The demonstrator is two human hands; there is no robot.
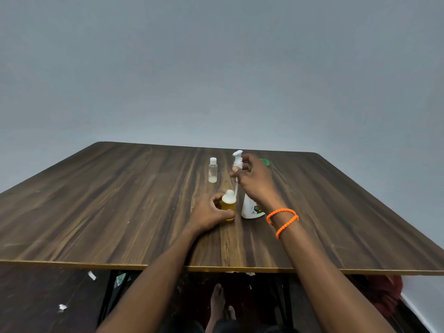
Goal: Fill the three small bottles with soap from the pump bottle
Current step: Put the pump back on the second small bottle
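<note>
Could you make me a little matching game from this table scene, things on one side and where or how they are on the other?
Things:
1. amber small bottle
2. clear small bottle
3. pump head
4. green lid

States:
A. lifted off the white pump bottle, held by the right hand
B. lying on the table behind the right hand
C. gripped by the left hand
D. standing alone, capped, a little white at the bottom

Pairs: 1-C, 2-D, 3-A, 4-B
</note>
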